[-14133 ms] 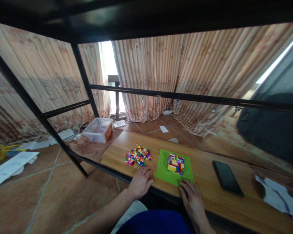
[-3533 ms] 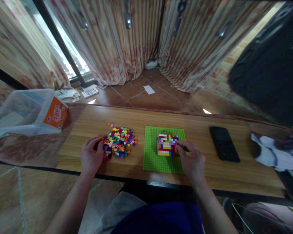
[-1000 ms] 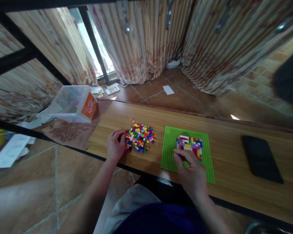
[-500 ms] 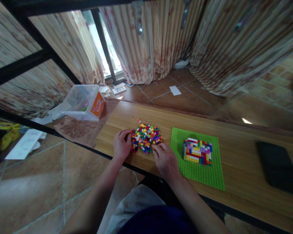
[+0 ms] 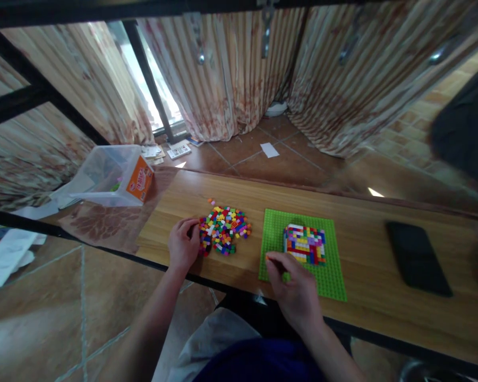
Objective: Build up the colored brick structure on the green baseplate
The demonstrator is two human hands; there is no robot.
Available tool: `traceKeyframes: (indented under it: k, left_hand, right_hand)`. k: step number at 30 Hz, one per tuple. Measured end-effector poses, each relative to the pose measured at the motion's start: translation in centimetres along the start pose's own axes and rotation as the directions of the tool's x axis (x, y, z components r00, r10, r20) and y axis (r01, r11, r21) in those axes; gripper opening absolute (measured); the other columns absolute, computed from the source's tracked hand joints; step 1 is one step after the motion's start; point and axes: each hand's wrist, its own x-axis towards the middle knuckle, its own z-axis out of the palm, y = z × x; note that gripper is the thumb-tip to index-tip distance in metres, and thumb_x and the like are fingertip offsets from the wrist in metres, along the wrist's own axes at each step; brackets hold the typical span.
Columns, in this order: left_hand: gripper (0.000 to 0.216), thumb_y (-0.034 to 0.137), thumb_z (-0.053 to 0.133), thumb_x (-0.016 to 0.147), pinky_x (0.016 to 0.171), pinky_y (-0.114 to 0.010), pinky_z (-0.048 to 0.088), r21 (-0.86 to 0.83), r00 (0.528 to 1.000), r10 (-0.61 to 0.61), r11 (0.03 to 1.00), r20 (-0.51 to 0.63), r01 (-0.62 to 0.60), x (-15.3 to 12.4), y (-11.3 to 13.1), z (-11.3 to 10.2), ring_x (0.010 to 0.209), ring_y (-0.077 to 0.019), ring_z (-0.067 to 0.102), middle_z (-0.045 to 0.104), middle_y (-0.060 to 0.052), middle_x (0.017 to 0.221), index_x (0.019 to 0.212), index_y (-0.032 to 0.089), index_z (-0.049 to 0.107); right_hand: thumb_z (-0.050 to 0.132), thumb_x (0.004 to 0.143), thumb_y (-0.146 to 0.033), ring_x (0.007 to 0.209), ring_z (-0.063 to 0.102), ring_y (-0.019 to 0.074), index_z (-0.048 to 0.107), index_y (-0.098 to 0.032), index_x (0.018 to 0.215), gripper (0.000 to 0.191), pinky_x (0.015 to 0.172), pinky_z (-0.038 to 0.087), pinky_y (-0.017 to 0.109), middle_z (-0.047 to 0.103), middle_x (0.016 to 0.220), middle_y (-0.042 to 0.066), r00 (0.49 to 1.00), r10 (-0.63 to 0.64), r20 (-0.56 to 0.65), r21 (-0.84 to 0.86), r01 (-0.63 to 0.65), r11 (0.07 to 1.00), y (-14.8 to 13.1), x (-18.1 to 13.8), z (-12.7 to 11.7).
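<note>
A loose pile of small multicoloured toy bricks (image 5: 225, 229) lies on the wooden table. My left hand (image 5: 184, 244) rests at the pile's left edge, fingers curled in against the bricks; whatever its fingertips hold is hidden. My right hand (image 5: 295, 286) is over the front left part of a green baseplate (image 5: 332, 284), thumb and index finger pinched on a small orange brick (image 5: 267, 257). Just beyond that hand, a block built of many-coloured bricks (image 5: 306, 244) stands on the baseplate.
A dark flat tablet-like object (image 5: 418, 258) lies on the table (image 5: 362, 228) at right. Left of the table stands a clear plastic bin (image 5: 111, 167) with an orange label. Another person's dark-clad body part (image 5: 466, 124) shows at the right edge. Curtains (image 5: 239, 79) hang behind.
My right hand has moved right from the pile to the baseplate, with the orange brick in its fingertips. My left hand stays at the pile. The view has shifted right.
</note>
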Motion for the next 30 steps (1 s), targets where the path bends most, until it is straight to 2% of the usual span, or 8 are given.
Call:
traceKeyframes:
  k: [3,7,10,12,15,21,30]
  left_hand:
    - [0.025,0.034,0.052,0.087,0.093,-0.040,0.052,0.009,1.000,-0.008,1.000,-0.006,0.008,0.1,0.0,0.0,0.097,-0.0228,0.065,0.071,-0.009,0.102,0.091,0.019,0.072]
    - [0.025,0.034,0.052,0.086,0.093,-0.040,0.052,0.016,1.000,-0.005,1.000,-0.009,0.005,0.2,-0.1,0.0,0.097,-0.0231,0.065,0.071,-0.009,0.102,0.090,0.019,0.072]
    - [0.026,0.035,0.052,0.086,0.093,-0.040,0.052,0.018,1.000,0.004,1.000,-0.007,-0.003,0.2,0.1,-0.1,0.095,-0.0231,0.065,0.071,-0.010,0.102,0.090,0.018,0.071]
    - [0.026,0.035,0.052,0.086,0.093,-0.040,0.052,0.024,1.000,0.008,1.000,-0.003,-0.008,0.2,0.2,-0.1,0.095,-0.0232,0.065,0.071,-0.010,0.102,0.090,0.018,0.071]
    - [0.026,0.036,0.051,0.086,0.093,-0.041,0.052,0.036,1.000,0.019,0.999,-0.004,-0.019,0.3,0.3,-0.2,0.095,-0.0236,0.065,0.071,-0.010,0.102,0.089,0.018,0.071]
    - [0.026,0.036,0.052,0.086,0.092,-0.040,0.052,0.039,1.000,0.017,0.999,0.002,-0.017,0.4,0.2,-0.3,0.094,-0.0235,0.065,0.071,-0.009,0.102,0.089,0.019,0.071]
    - [0.026,0.034,0.053,0.086,0.093,-0.040,0.053,0.037,1.000,0.017,0.999,-0.005,-0.017,0.4,0.3,-0.2,0.096,-0.0235,0.066,0.071,-0.010,0.103,0.089,0.017,0.072]
  right_hand:
    - [0.060,0.088,-0.036,0.074,0.069,0.0164,0.072,-0.024,0.094,0.018,0.068,0.055,0.028,0.075,0.088,0.003,0.983,0.125,-0.134,0.018,-0.124,0.992,1.2,-0.4,-2.9]
    - [0.065,0.083,-0.042,0.080,0.071,0.0197,0.073,-0.022,0.093,0.024,0.073,0.057,0.032,0.076,0.091,0.006,0.914,0.276,-0.298,0.064,-0.270,0.961,3.8,0.2,-6.2]
    - [0.069,0.079,-0.043,0.078,0.070,0.0197,0.073,-0.020,0.090,0.026,0.072,0.057,0.033,0.076,0.087,0.006,0.864,0.362,-0.351,0.162,-0.325,0.932,5.6,1.1,-7.4]
    - [0.072,0.075,-0.044,0.077,0.070,0.0195,0.073,-0.019,0.087,0.027,0.070,0.056,0.032,0.076,0.084,0.006,0.844,0.399,-0.358,0.241,-0.330,0.913,6.6,1.6,-7.4]
    - [0.073,0.073,-0.045,0.075,0.069,0.0191,0.074,-0.018,0.086,0.030,0.069,0.057,0.033,0.076,0.084,0.007,0.841,0.425,-0.335,0.309,-0.328,0.893,7.5,2.0,-6.9]
    - [0.075,0.071,-0.046,0.078,0.069,0.0196,0.076,-0.018,0.085,0.031,0.073,0.057,0.036,0.076,0.087,0.007,0.842,0.428,-0.328,0.323,-0.326,0.888,8.2,2.1,-6.3]
    - [0.076,0.070,-0.042,0.082,0.072,0.0223,0.076,-0.019,0.086,0.028,0.081,0.058,0.040,0.077,0.088,0.007,0.830,0.442,-0.341,0.306,-0.346,0.887,8.0,2.7,-6.5]
